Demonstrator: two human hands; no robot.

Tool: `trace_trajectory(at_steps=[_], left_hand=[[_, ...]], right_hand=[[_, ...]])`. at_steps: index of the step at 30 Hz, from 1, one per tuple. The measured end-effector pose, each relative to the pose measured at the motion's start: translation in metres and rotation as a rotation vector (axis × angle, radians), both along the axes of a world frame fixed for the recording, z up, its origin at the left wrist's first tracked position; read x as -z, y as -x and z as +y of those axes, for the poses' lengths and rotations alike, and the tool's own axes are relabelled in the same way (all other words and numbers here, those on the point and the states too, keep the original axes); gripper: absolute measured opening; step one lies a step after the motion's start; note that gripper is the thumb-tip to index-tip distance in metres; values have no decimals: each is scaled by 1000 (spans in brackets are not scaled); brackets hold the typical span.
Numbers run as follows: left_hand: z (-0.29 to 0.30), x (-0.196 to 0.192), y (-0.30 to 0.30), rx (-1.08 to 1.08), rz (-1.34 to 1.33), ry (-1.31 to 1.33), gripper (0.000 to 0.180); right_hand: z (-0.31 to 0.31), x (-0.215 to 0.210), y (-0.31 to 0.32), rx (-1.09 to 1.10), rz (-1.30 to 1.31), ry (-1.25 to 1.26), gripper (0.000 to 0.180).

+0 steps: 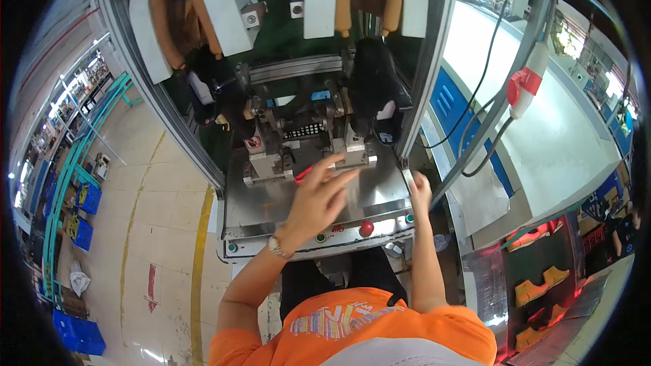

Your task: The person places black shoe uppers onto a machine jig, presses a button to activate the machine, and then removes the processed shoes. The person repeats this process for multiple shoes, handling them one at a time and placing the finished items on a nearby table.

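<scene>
Head view, shoe press station. Beyond the fingertips: two clamp fixtures, a black shoe (371, 78) mounted on the right one, a second black shoe (207, 71) on the left one; white pads with orange U-shaped liners (178, 10) hang above them. Nothing stands between the hands and the fixtures.

Left hand (319, 196): raised over the steel work plate (271, 200), fingers spread apart and extended, holding nothing. A thin red tool (303, 173) lies on the plate just beyond and left of the fingertips; whether the fingers touch it cannot be told. Wristwatch (277, 247) on the wrist.

Right hand (420, 191): rests at the right edge of the plate, fingers together and curled down on the edge, gripping no object.

Below the fingers, on the front panel: a red button (366, 228) and a green button (321, 237).

Containers: blue crates (80, 334) stand on the floor far left of the left hand, contents not discernible. A rack (542, 285) lower right of the right hand holds orange shoe soles (540, 290).
</scene>
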State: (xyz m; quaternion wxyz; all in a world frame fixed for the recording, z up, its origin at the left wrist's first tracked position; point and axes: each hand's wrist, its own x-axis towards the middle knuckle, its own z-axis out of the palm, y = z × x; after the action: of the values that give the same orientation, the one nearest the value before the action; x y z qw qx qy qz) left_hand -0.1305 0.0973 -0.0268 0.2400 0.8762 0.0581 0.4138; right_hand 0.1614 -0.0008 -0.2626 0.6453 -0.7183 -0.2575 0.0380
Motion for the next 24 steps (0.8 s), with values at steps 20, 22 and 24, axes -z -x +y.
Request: trace_trajectory(at_steps=[20, 22, 24], left_hand=[[147, -80, 96, -612, -590, -137, 27], [149, -99, 98, -659, -538, -205, 27], [156, -111, 95, -677, -490, -308, 29]], right_hand=[[-72, 93, 13, 312, 382, 157, 62], [-67, 61, 32, 312, 470, 147, 62], [-68, 60, 36, 381, 439, 88, 59]])
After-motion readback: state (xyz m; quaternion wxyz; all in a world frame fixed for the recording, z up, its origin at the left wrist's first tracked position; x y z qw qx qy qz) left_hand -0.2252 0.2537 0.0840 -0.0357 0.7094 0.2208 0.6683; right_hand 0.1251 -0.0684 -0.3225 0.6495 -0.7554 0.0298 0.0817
